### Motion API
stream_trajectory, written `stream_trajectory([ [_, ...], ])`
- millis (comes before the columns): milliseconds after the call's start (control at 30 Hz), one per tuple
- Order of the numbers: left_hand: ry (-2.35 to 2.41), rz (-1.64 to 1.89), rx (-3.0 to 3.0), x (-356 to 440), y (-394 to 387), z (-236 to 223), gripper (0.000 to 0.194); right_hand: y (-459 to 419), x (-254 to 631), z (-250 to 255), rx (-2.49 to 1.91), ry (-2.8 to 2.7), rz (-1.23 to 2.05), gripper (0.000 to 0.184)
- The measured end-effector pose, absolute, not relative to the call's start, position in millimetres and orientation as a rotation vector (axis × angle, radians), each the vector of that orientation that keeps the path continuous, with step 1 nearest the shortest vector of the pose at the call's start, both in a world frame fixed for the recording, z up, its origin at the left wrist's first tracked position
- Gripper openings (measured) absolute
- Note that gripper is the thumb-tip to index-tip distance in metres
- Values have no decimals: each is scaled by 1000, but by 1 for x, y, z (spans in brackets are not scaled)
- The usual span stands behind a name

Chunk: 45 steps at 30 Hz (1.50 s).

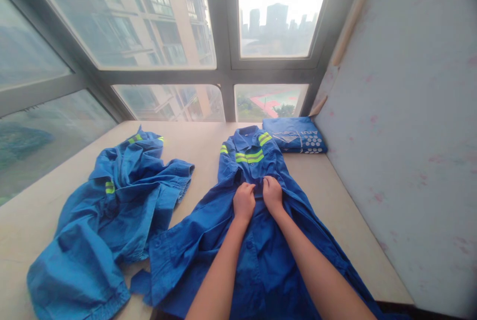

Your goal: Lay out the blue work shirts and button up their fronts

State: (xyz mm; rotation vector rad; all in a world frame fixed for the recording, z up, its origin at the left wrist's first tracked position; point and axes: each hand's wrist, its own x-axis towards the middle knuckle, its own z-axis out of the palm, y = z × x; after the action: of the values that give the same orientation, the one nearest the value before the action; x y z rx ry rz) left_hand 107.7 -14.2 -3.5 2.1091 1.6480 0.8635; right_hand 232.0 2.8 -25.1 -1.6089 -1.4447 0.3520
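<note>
The left hand [244, 202] and the right hand [273, 194] are curling tightly, each gripping front fabric of a blue jacket [257, 250] that is lying on the pale ledge [199, 148] in front of the central window post [222, 32]. A crumpled blue garment [126, 205] is lying left of that post, while a flat blue package [292, 133] with white print is resting right of it.

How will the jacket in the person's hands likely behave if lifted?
The jacket will likely hang floppy: it creases softly around the left hand and right hand. Its lower part may trail, since it spreads well beyond both. It seems unlikely to roll, lying spread over the ledge.
</note>
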Motion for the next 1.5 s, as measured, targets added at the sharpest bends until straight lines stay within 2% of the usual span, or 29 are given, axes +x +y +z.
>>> stream_trajectory([
  [300, 1728, 721, 2170, 72, -24, 14, 41, 2, 269, -6, -1714, -1045, 297, 36],
  [400, 1748, 640, 2268, 71, -25, 31, 37, 2, 266, 15, -1668, -1187, 141, 30],
  [500, 1667, 730, 2301, 83, -15, 44, 31, 11, 244, 31, -1519, -1644, 29, 32],
  [633, 1718, 759, 2168, 100, 10, 41, 28, 43, 215, 27, -1541, -2031, 186, 38],
  [733, 1746, 752, 2144, 108, 26, 31, 30, 70, 212, 11, -1679, -1895, 336, 35],
  [900, 1775, 789, 2156, 118, 49, 19, 36, 90, 228, -11, -1585, -1748, 451, 18],
  [1133, 1797, 854, 2134, 124, 83, 5, 14, 88, 245, -22, -1402, -1576, 547, 25],
  [1500, 1586, 1007, 2204, 114, 89, -11, 27, 83, 247, -24, -1300, -1499, 663, 28],
])
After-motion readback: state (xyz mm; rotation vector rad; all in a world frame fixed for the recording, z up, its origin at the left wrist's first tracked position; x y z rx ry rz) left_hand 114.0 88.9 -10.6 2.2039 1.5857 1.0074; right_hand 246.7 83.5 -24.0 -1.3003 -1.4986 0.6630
